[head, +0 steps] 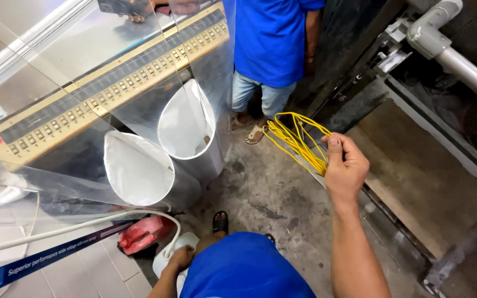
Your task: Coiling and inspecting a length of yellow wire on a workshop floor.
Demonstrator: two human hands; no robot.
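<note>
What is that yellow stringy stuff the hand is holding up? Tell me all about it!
The yellow cord bundle is thin, bright yellow strands looped into a loose coil; whether string or wire is unclear. The right hand pinches it at one end in a closed grip, thumb on top, so the loops fan up and leftward in the air above the stained concrete floor. Nothing else touches it.

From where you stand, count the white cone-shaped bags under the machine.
2. One white cone-shaped bag hangs lower left, nearer the wearer; the other hangs up and to its right, toward the standing person's feet. More may be hidden.
</note>
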